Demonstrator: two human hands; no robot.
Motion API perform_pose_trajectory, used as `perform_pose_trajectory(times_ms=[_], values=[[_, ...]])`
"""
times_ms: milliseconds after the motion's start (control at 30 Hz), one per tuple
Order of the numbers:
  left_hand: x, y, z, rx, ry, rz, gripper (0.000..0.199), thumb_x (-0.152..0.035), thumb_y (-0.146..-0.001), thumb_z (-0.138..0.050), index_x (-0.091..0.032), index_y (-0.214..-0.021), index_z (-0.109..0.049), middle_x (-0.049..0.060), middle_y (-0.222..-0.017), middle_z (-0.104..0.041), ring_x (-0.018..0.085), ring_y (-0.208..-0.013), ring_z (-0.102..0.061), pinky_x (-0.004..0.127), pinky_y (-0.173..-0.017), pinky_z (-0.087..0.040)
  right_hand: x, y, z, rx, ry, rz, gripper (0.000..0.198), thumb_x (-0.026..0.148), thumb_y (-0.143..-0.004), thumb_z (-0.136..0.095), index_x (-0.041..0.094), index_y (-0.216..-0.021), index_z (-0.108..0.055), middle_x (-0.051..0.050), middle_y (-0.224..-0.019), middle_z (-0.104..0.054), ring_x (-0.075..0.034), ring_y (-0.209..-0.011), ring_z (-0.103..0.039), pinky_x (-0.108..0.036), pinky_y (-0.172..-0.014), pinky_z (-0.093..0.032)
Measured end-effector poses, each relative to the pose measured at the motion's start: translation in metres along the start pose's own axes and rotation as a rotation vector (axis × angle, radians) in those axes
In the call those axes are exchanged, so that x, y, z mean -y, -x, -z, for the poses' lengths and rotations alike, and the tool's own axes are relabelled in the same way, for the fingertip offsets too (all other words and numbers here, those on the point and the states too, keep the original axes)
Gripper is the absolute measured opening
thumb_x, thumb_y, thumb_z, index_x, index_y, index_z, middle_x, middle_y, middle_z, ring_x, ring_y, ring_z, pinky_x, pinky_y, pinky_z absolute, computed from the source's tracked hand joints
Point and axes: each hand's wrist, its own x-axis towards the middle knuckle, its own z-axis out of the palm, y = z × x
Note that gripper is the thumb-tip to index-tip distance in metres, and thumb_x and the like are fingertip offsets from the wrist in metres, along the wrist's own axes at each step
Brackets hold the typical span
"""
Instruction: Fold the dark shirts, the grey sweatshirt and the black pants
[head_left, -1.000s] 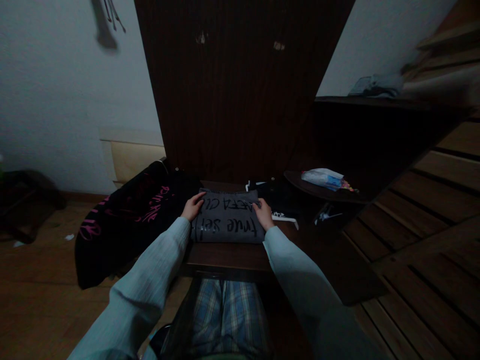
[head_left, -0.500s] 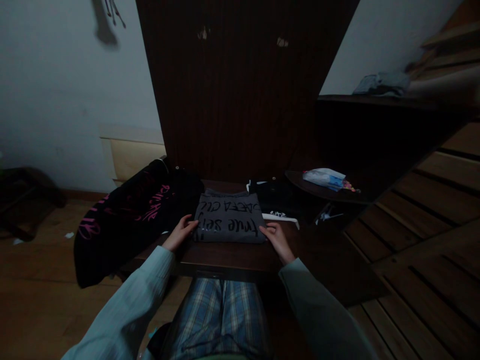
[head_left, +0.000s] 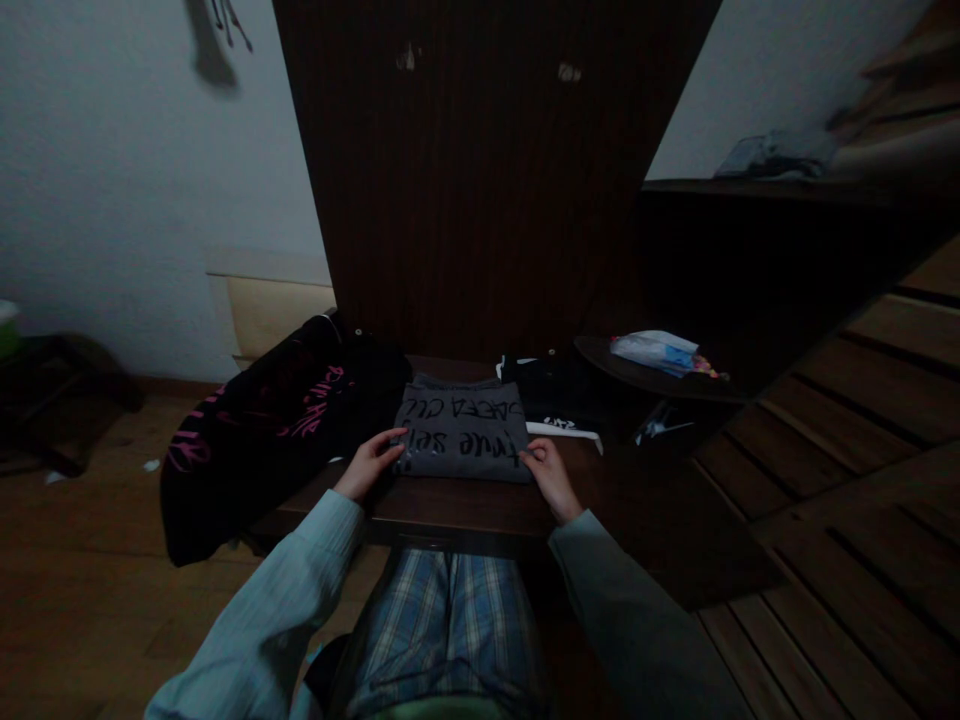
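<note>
A folded grey shirt (head_left: pixel 461 428) with black lettering lies flat on a dark wooden surface (head_left: pixel 465 508) in front of me. My left hand (head_left: pixel 367 462) has its fingers closed on the shirt's left edge, with the fingertips on the cloth. At the opposite edge, near the front corner, my right hand (head_left: pixel 551 475) pinches the fabric between thumb and fingers. Close by on the left is a black garment (head_left: pixel 262 440) with pink lettering, hanging over the edge. Behind my right hand are dark folded cloth (head_left: pixel 559 390) and a white plastic-looking piece (head_left: pixel 566 432), perhaps a hanger.
A tall dark panel (head_left: pixel 480 180) rises behind the surface. On the right, a small rounded shelf (head_left: pixel 600 362) bears a white and blue packet (head_left: pixel 656 352). Wooden slats (head_left: pixel 847 420) stand at far right, and a dark stool (head_left: pixel 60 400) at far left.
My left hand has shifted slightly right and inward along the shirt's left edge. My right hand stays at the right edge. The whole view has moved a little.
</note>
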Motion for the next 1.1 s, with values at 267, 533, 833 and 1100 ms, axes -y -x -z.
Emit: perform_pose_trajectory(times_ms=[267, 533, 833, 1100], values=[[-0.011, 0.031, 0.010, 0.020, -0.122, -0.004, 0.062, -0.054, -0.056, -0.067, -0.017, -0.106, -0.060, 0.009, -0.118, -0.057, 0.027, -0.114, -0.047, 0.038, -0.096, -0.037, 0.009, 0.036, 0.023, 0.183, 0.023, -0.220, 0.047, 0.046, -0.051, -0.067, 0.023, -0.079, -0.038, 0.007, -0.051, -0.055, -0.012, -0.044, -0.051, -0.020, -0.037, -0.032], [-0.024, -0.004, 0.012, 0.125, -0.240, -0.018, 0.070, -0.047, -0.058, -0.069, -0.022, -0.121, -0.050, 0.007, -0.132, -0.045, 0.027, -0.123, -0.037, 0.037, -0.101, -0.032, 0.011, -0.006, 0.020, 0.076, 0.119, -0.074, 0.044, 0.045, -0.055, -0.066, 0.022, -0.084, -0.044, 0.003, -0.061, -0.059, -0.016, -0.062, -0.058, -0.027, -0.055, -0.044], [-0.027, -0.050, -0.006, 0.005, -0.049, 0.202, 0.054, -0.027, -0.062, -0.071, -0.015, -0.113, -0.056, 0.009, -0.101, -0.066, 0.023, -0.088, -0.063, 0.036, -0.080, -0.050, -0.007, -0.051, -0.006, -0.066, 0.276, 0.096, 0.018, 0.032, -0.057, -0.059, 0.022, -0.061, -0.045, 0.003, -0.062, -0.053, -0.016, -0.063, -0.053, -0.028, -0.063, -0.043], [-0.020, -0.067, -0.003, 0.021, -0.092, 0.018, 0.058, -0.024, -0.063, -0.066, -0.016, -0.119, -0.052, 0.008, -0.113, -0.060, 0.024, -0.103, -0.056, 0.039, -0.089, -0.044, -0.004, -0.052, -0.009, -0.013, 0.151, 0.169, 0.018, 0.022, -0.067, -0.046, 0.020, -0.078, -0.060, -0.003, -0.088, -0.065, -0.018, -0.083, -0.059, -0.032, -0.075, -0.045]])
